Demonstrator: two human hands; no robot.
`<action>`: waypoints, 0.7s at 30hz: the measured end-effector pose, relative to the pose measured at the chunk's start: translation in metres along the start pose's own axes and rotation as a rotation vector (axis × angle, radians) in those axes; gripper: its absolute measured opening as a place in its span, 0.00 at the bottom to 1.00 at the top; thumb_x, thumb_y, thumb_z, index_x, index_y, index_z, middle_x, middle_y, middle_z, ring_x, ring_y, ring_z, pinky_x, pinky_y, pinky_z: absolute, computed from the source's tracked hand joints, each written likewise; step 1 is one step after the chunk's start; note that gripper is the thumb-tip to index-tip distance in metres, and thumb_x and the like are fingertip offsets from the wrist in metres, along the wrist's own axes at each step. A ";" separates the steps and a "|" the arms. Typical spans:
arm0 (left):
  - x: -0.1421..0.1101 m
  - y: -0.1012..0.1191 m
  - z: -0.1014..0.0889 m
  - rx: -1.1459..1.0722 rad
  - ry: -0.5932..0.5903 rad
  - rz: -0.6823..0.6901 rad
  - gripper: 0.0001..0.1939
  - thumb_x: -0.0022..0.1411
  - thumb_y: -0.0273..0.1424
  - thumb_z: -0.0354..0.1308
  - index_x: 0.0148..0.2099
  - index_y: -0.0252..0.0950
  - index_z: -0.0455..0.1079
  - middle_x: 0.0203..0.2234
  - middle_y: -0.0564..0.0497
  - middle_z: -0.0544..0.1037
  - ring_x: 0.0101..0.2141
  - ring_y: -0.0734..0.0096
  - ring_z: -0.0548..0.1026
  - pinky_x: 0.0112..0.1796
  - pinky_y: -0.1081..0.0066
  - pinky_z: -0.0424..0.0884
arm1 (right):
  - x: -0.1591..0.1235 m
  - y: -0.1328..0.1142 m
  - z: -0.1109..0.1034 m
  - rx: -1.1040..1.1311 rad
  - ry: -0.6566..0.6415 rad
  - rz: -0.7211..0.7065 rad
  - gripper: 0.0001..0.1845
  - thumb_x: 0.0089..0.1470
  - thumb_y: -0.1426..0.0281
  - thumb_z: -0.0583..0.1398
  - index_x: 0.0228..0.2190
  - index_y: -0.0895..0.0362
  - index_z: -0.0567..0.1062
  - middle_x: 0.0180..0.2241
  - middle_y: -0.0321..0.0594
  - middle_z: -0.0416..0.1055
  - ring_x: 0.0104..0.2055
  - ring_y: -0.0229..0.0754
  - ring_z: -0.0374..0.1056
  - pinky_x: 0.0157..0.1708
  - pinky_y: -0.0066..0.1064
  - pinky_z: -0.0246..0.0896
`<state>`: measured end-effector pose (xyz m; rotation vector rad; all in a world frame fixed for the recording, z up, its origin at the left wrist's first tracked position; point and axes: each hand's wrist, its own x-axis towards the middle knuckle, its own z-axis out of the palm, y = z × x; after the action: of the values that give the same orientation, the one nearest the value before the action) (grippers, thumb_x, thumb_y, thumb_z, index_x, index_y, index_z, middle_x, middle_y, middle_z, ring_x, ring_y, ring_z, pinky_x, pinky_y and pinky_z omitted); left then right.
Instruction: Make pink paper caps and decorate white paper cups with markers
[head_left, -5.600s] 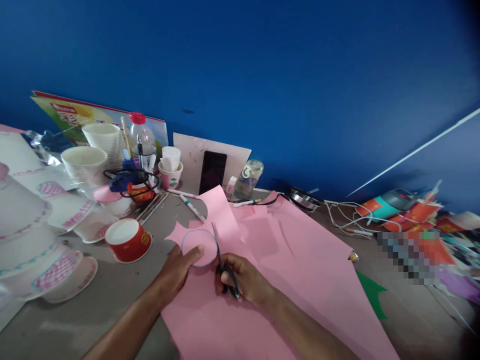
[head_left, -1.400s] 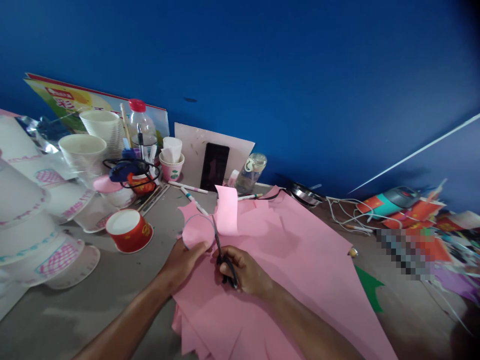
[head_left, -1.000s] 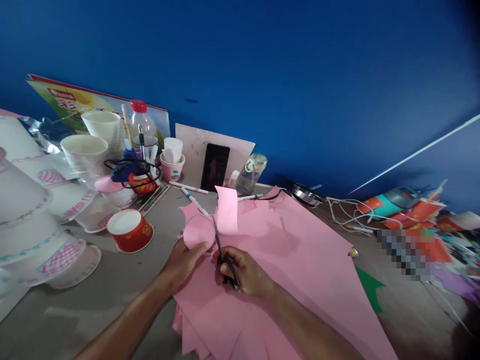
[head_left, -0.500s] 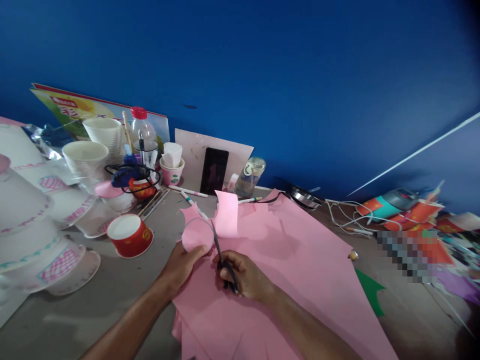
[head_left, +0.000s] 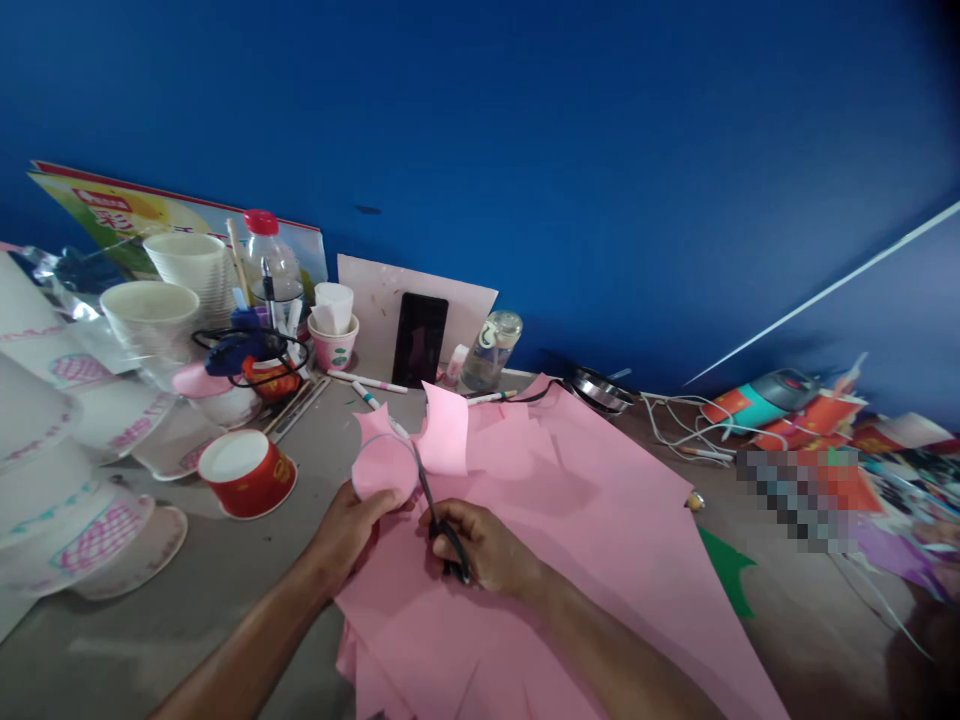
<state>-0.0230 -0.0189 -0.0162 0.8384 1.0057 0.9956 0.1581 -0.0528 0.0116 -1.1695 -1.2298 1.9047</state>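
Observation:
My left hand (head_left: 351,528) pinches a piece of pink paper (head_left: 384,470) with a dark circle drawn on it, thumb on top near the circle's lower edge. In my right hand (head_left: 480,548) is a pair of black-handled scissors (head_left: 453,552). Their blades point up and away, lying along the right side of the drawn circle. A curled pink flap (head_left: 446,430) stands up just right of the blades. Beneath both hands spread large pink sheets (head_left: 570,540), stacked unevenly on the grey table.
Left stand decorated white paper cups (head_left: 97,530) and a red paper cup (head_left: 247,473). Along the blue wall are a red-capped bottle (head_left: 271,262), a phone (head_left: 420,340), a glass jar (head_left: 493,350) and a tape roll (head_left: 600,390). White cables (head_left: 675,430) and green paper (head_left: 726,570) lie right.
The view has shifted slightly, so most things sit a little further left. My hands keep their grip on the paper and scissors, with the blades still beside the circle.

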 end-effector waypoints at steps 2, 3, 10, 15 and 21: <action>0.000 0.000 -0.001 -0.033 0.003 -0.023 0.08 0.50 0.32 0.63 0.29 0.32 0.72 0.24 0.49 0.77 0.28 0.66 0.74 0.33 0.68 0.70 | 0.000 0.000 0.000 -0.001 -0.001 0.006 0.31 0.41 0.48 0.66 0.36 0.59 0.68 0.21 0.32 0.67 0.19 0.31 0.58 0.17 0.23 0.48; 0.000 0.000 -0.001 -0.050 0.008 -0.034 0.08 0.49 0.33 0.64 0.28 0.32 0.72 0.23 0.49 0.77 0.28 0.66 0.74 0.33 0.68 0.70 | 0.000 0.000 0.000 -0.001 0.000 0.008 0.31 0.41 0.48 0.66 0.37 0.59 0.68 0.20 0.32 0.66 0.18 0.31 0.58 0.17 0.23 0.48; 0.001 -0.002 0.000 -0.100 0.013 -0.028 0.10 0.49 0.35 0.65 0.27 0.34 0.71 0.22 0.52 0.76 0.27 0.67 0.74 0.33 0.69 0.70 | 0.002 0.003 0.000 0.035 0.004 0.003 0.32 0.38 0.47 0.68 0.35 0.58 0.67 0.19 0.32 0.67 0.19 0.32 0.59 0.17 0.23 0.48; -0.001 0.001 0.005 -0.011 0.086 -0.010 0.13 0.49 0.40 0.64 0.29 0.34 0.70 0.23 0.52 0.75 0.26 0.68 0.73 0.31 0.70 0.68 | 0.003 0.008 0.001 0.057 -0.014 -0.005 0.32 0.39 0.47 0.67 0.36 0.57 0.67 0.19 0.31 0.67 0.17 0.31 0.57 0.16 0.23 0.47; -0.006 0.010 0.011 0.143 0.146 0.035 0.14 0.49 0.41 0.63 0.27 0.34 0.70 0.21 0.52 0.75 0.24 0.69 0.72 0.30 0.70 0.68 | 0.003 0.006 0.004 0.072 0.000 0.036 0.33 0.36 0.48 0.69 0.35 0.58 0.67 0.20 0.32 0.67 0.18 0.32 0.58 0.15 0.22 0.46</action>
<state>-0.0165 -0.0222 -0.0015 0.9132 1.2009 1.0351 0.1529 -0.0550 0.0060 -1.1618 -1.1375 1.9586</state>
